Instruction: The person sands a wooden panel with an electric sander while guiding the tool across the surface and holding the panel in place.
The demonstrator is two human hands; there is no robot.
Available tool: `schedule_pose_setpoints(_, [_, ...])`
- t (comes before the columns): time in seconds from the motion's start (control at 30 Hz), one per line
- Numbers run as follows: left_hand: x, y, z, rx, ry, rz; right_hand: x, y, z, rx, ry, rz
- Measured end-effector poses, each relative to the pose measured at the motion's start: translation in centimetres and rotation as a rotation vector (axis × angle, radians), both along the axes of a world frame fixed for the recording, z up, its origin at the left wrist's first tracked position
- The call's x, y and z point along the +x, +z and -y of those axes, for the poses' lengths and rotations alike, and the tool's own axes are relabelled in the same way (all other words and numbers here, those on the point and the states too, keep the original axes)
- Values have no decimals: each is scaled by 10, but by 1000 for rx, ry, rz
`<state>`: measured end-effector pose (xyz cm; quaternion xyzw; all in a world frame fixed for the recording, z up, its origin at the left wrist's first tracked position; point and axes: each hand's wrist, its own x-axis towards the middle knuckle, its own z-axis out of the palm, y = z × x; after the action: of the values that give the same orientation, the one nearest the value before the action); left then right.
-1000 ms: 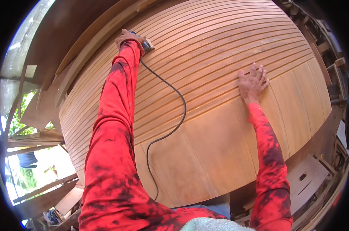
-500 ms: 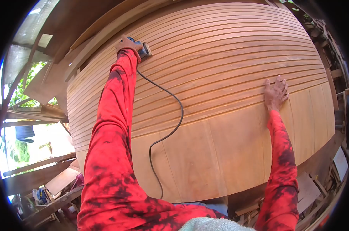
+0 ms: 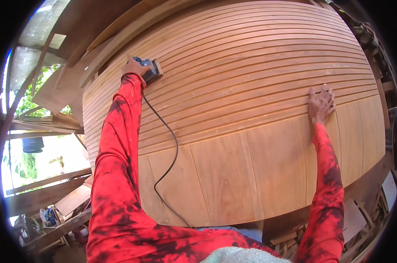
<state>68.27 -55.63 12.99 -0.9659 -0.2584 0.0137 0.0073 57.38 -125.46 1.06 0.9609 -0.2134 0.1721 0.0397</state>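
Blue sander [image 3: 152, 71] has shifted left.

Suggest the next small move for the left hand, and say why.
Probably slide the sander slightly right across the grooved panel: the left hand grips it toward the panel's left side, grooved wood runs on to its right, and the cord lies in a slack curve.

Harsh daylight at frame left, the opening [image 3: 54, 160] there blown out to white, soft warm light across the wooden panel [image 3: 225, 175], wood scraps [image 3: 288, 239] dim at lower right, strong fisheye bowing, black corners, blue fringing along the left rim
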Motion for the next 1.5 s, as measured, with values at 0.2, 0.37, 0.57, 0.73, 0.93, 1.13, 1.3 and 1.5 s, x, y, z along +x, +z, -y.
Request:
schedule_pose_setpoints(0.2, [29, -4, 45, 52, -106, 3, -1, 5, -5, -11, -5, -6])
schedule_pose_setpoints(0.37, [53, 16, 119, 57, -130, -100, -1, 1, -4, -30, -5, 3])
schedule_pose_setpoints(0.57, [89, 17, 184, 48, -97, -112, -3, 8, -6, -27, -1, -12])
schedule_pose_setpoints(0.73, [107, 19, 233, 5, -160, -71, -5, 12, -8, -23, -6, 7])
schedule_pose_setpoints(0.93, [132, 14, 303, 2, -268, -32, -4, 12, -7, 10, -11, 3])
schedule_pose_setpoints(1.13, [157, 11, 372, -12, -354, -28, -3, 11, -1, 62, 34, 33])
schedule_pose_setpoints(1.3, [174, 11, 421, 4, -352, -8, -19, 13, 14, 267, 128, 106])
schedule_pose_setpoints(1.5, [203, 13, 491, 0, -260, -27, 6, 46, 138, 552, 292, 239])
